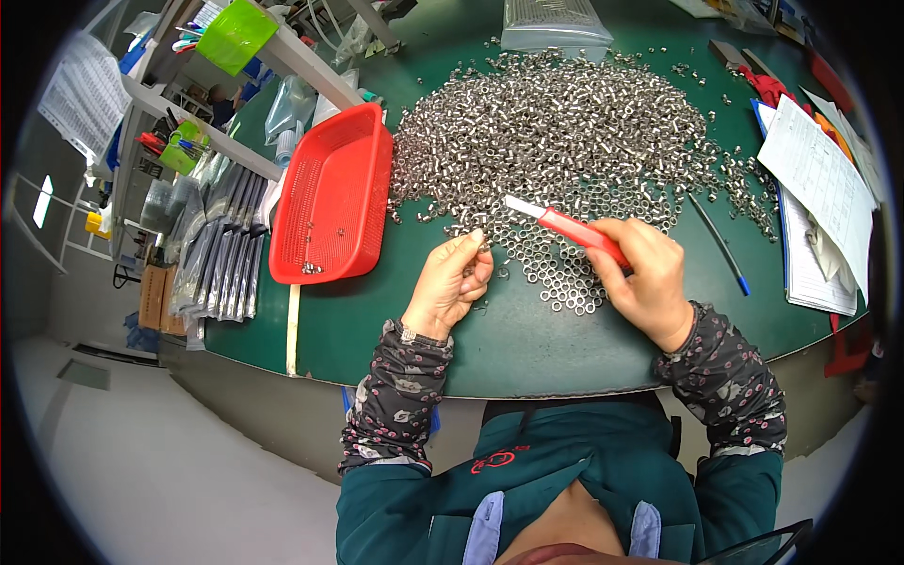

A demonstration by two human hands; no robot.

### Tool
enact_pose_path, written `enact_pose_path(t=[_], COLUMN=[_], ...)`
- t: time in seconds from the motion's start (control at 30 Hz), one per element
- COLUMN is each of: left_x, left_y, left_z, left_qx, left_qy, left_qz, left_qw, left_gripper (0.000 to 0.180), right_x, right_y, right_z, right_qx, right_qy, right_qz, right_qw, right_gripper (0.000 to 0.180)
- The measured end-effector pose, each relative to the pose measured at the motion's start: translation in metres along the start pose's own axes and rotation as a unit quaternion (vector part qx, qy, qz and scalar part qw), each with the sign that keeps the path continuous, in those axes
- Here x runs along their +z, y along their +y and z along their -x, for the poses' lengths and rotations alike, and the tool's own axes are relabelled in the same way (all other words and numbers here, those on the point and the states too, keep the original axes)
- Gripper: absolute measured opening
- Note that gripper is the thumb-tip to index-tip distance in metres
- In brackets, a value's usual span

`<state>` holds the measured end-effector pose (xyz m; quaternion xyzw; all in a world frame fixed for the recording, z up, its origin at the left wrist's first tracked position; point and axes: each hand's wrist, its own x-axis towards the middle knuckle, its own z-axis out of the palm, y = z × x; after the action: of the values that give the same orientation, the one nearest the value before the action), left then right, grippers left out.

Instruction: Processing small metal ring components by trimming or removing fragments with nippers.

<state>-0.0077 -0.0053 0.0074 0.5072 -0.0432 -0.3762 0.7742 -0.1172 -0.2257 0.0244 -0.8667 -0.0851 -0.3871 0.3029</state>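
My right hand point(644, 277) is wrapped round a red-handled craft knife point(586, 235), its pale blade pointing left above the metal rings. Between the thumb and fingers of my left hand point(450, 281) is a small metal ring point(484, 247), partly covered by the fingertips. Both hands are over the near side of a large pile of shiny metal rings point(556, 122) heaped on the green table point(527, 353). In front of the hands the rings thin out into a single flat layer, many with their holes facing up.
Left of the pile a red plastic basket point(331, 202) holds a few small metal pieces point(312, 268). A pen point(720, 247) lies at the right, near a clipboard with papers point(819, 202). Behind the pile is a clear plastic bag point(556, 26). Packed plastic bags point(221, 254) are stacked far left.
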Motion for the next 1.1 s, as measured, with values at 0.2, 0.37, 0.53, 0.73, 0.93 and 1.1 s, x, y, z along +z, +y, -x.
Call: enact_pose_path(t=[0.2,0.37,0.53,0.73,0.93,1.1], left_x=[0.002,0.001,0.003,0.004,0.011,-0.006], left_y=[0.001,0.0,0.0,0.008,0.005,-0.007], left_z=[0.0,0.0,0.001,0.011,0.032,0.032], left_qx=[-0.003,-0.004,-0.007,0.09,0.323,0.28], left_qy=[0.021,0.005,0.014,-0.029,0.111,0.132], left_qz=[0.01,0.021,0.011,-0.11,-0.397,-0.736], left_qw=[1.0,1.0,1.0,0.989,0.852,0.602], left_gripper=[0.03,0.029,0.024,0.003,0.013,0.011], right_x=[0.003,0.003,0.0,-0.004,-0.008,-0.006], right_y=[0.003,0.003,0.002,0.011,0.015,0.016], right_z=[0.003,0.004,0.001,-0.002,-0.001,-0.003], right_qx=[0.041,0.042,0.05,0.058,0.046,0.035], right_qy=[-0.038,-0.041,-0.049,-0.019,-0.011,-0.009], right_qz=[-0.039,-0.048,-0.052,-0.033,-0.031,-0.034], right_qw=[0.998,0.997,0.996,0.998,0.998,0.999], right_gripper=[0.015,0.015,0.014,0.014,0.014,0.014])
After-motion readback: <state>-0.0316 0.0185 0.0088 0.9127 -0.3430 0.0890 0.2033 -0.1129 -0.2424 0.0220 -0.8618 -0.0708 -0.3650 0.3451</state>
